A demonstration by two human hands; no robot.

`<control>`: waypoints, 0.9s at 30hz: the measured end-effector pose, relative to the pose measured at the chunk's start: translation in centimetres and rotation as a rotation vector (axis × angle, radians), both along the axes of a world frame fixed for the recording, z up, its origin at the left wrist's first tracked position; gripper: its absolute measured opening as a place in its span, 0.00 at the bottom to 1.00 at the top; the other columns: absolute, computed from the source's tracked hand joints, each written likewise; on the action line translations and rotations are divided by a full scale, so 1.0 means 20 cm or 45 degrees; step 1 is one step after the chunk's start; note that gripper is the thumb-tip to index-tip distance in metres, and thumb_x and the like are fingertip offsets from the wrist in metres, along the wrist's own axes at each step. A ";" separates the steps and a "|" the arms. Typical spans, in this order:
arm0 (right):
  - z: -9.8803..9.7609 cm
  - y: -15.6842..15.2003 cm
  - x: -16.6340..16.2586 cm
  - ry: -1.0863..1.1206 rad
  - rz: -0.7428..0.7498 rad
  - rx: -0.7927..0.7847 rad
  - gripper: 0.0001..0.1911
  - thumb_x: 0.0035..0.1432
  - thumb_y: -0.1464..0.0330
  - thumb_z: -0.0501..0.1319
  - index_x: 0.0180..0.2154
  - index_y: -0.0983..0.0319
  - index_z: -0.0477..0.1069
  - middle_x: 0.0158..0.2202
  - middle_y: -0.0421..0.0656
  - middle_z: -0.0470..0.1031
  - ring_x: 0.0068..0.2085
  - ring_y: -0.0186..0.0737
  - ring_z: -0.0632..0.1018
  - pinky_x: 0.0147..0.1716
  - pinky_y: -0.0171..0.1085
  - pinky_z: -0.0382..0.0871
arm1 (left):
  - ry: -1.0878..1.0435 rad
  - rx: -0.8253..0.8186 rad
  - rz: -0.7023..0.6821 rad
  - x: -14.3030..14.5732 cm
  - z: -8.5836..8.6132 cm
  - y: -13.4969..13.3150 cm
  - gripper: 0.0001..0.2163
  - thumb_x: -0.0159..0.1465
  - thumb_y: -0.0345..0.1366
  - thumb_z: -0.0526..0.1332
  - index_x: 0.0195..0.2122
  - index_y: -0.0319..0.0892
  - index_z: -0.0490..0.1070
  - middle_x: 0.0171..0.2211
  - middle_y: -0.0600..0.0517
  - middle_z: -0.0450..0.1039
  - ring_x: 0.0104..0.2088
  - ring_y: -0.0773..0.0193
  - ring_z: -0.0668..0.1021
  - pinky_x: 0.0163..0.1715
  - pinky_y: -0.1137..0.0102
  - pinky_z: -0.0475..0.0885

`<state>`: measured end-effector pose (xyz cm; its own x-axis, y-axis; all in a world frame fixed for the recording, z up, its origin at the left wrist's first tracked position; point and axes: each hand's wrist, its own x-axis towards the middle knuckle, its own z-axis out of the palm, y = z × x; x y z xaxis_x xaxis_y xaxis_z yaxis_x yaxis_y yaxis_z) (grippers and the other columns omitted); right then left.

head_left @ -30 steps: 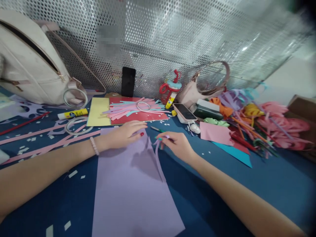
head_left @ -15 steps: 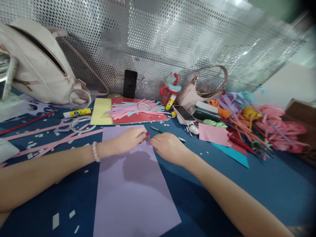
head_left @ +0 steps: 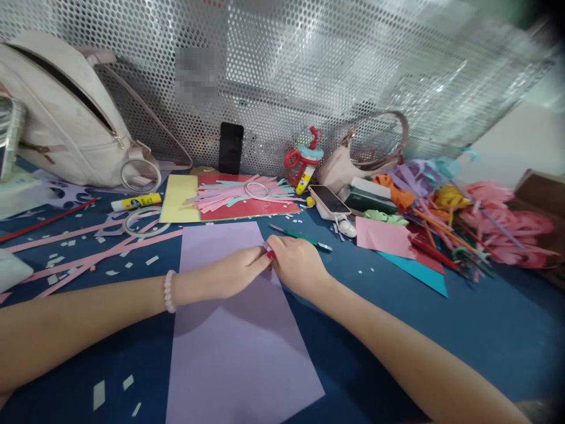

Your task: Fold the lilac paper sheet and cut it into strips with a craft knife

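Observation:
A large sheet of purple paper point(head_left: 238, 359) lies lengthwise on the blue table before me. At its right edge, toward the far end, my left hand point(head_left: 232, 272) is closed in a pinch, red nails showing. My right hand point(head_left: 300, 262) meets it there with fingers curled. A bit of purple shows between the fingertips, apparently the sheet's edge; the exact hold is partly hidden. Just beyond my right hand lies a thin green-handled tool point(head_left: 309, 240) with a pointed tip.
At left are a yellow glue stick point(head_left: 136, 202), a tape roll point(head_left: 145, 222), pink paper strips point(head_left: 103, 254) and white scraps. A red and yellow folder point(head_left: 179, 200) bears pink and blue strips. A phone point(head_left: 330, 201), pink paper point(head_left: 383, 237) and blue paper point(head_left: 417, 274) lie right.
Both hands have moved a little nearer to me along the sheet's right edge and drawn closer together. More of the green-handled tool is uncovered.

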<state>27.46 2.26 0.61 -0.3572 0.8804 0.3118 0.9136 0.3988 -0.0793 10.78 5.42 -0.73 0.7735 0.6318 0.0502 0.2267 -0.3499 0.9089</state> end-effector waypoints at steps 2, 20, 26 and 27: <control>0.01 -0.02 -0.01 -0.069 -0.007 0.007 0.09 0.56 0.77 0.52 0.35 0.66 0.70 0.29 0.51 0.75 0.32 0.47 0.75 0.30 0.39 0.61 | -0.042 -0.059 0.034 0.00 -0.01 0.01 0.14 0.69 0.45 0.47 0.34 0.41 0.64 0.34 0.51 0.70 0.37 0.61 0.72 0.42 0.63 0.68; -0.03 0.03 0.07 0.365 0.154 0.022 0.13 0.65 0.69 0.48 0.36 0.60 0.71 0.35 0.45 0.78 0.36 0.40 0.77 0.36 0.37 0.68 | -0.298 -0.988 -0.376 0.00 0.05 0.05 0.24 0.68 0.33 0.33 0.49 0.37 0.66 0.53 0.40 0.71 0.55 0.59 0.73 0.53 0.60 0.67; -0.03 0.15 0.26 0.674 -0.211 0.187 0.18 0.65 0.59 0.47 0.25 0.58 0.60 0.22 0.40 0.67 0.25 0.37 0.70 0.27 0.35 0.63 | -0.303 -0.993 -0.419 -0.03 0.04 0.06 0.21 0.70 0.33 0.38 0.57 0.39 0.62 0.63 0.41 0.60 0.60 0.57 0.69 0.55 0.60 0.65; -0.03 0.19 0.32 0.744 -0.298 0.223 0.20 0.66 0.56 0.44 0.24 0.57 0.58 0.21 0.39 0.65 0.24 0.36 0.68 0.24 0.35 0.62 | -0.303 -0.985 -0.415 -0.03 0.04 0.06 0.20 0.70 0.33 0.39 0.57 0.39 0.62 0.63 0.41 0.60 0.59 0.57 0.69 0.54 0.60 0.66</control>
